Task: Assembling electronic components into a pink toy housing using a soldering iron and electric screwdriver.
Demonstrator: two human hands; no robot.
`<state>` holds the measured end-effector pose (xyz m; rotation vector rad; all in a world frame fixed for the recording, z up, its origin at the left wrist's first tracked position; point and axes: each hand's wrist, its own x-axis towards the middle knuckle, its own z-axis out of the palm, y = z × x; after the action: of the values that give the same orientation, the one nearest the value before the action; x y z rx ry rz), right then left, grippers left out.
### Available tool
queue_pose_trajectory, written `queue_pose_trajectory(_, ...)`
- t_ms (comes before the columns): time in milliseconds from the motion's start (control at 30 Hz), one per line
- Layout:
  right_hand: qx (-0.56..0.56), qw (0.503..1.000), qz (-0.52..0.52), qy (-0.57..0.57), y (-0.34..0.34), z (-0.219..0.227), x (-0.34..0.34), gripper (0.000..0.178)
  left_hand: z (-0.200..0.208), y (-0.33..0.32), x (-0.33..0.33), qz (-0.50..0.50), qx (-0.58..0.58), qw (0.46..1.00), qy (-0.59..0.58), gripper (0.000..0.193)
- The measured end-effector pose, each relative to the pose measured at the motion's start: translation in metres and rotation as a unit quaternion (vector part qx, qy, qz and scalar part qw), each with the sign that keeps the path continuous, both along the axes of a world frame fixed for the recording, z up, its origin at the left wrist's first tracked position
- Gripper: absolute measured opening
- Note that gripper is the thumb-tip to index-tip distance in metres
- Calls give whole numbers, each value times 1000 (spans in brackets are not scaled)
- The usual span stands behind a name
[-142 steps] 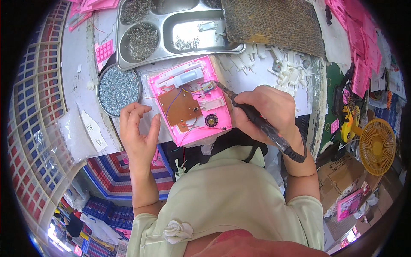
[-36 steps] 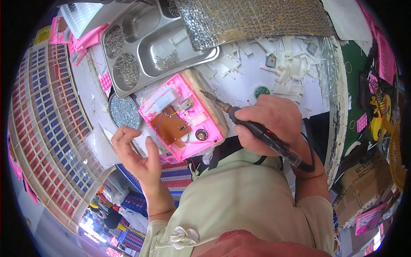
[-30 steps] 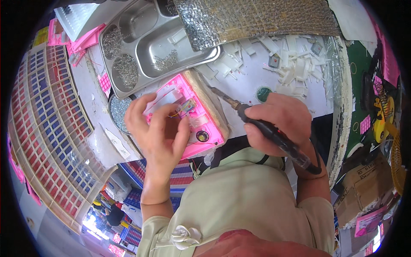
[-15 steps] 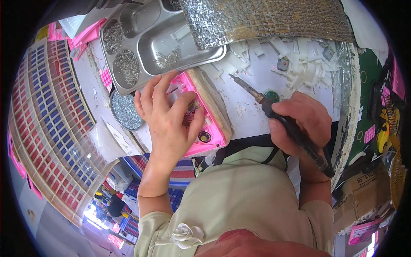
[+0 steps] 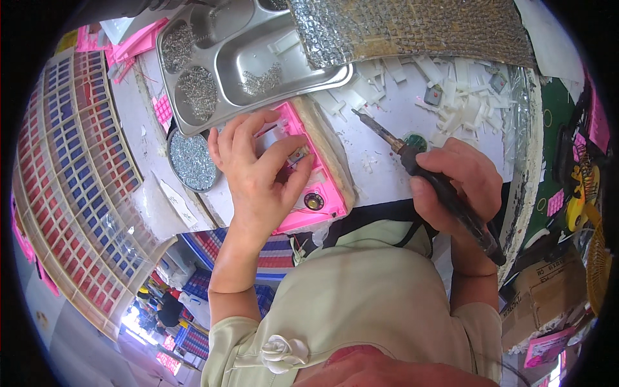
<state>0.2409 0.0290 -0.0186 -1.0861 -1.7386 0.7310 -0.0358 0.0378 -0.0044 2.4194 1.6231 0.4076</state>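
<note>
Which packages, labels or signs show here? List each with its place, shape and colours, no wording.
Cardboard box: lower right, beside the right forearm, brown, open-topped.
Pink packet: just below that box, flat, pink with small print.
Pink cards: top left by the metal tray, flat, bright pink.
Clear bag: left of the left hand, with a white label strip.

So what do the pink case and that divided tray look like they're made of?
The pink case under the left hand looks like moulded plastic: uniform bright colour, soft gloss, thin walls. The divided tray looks like stamped metal, probably stainless steel: grey sheen, mirror-like reflections, rounded pressed compartments.
</note>
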Motion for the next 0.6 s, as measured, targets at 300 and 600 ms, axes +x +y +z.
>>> queue_pose_trajectory(300, 8, 1000, 18, -14, -2, 6, -14, 34, 12, -12, -23, 62, 86, 989, -107, 21)
queue_pose_trajectory(600, 41, 995, 87, -37, 7, 22, -56, 29, 2, -33, -40, 88, 75, 985, -126, 18)
